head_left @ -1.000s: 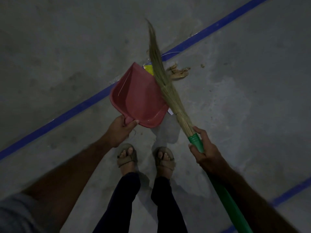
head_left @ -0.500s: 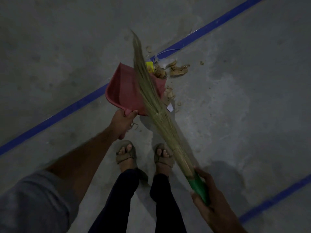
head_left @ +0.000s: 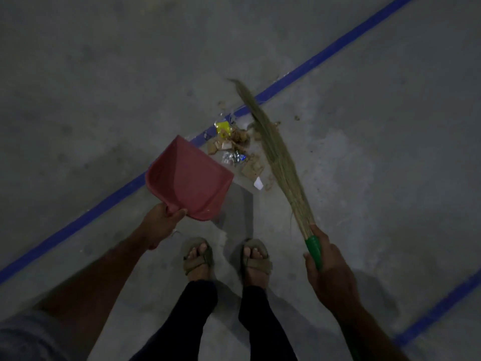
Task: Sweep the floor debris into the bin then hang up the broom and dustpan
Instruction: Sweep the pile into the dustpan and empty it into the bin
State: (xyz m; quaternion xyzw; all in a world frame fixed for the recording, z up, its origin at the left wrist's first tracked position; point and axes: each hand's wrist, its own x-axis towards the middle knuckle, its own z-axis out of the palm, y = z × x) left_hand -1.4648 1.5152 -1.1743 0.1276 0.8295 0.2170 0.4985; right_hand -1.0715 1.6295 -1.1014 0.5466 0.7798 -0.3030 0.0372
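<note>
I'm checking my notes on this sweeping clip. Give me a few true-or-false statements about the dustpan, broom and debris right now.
1. The left hand holds the red dustpan. True.
2. The debris lies inside the dustpan. False: it is on the floor beyond the pan's open edge.
3. The right hand grips the broom at its green handle. True.
4. The broom's bristles lie left of the debris. False: they lie to its right.

Grey floor (head_left: pixel 104 74); blue tape line (head_left: pixel 325 52); debris (head_left: pixel 234 149)
</note>
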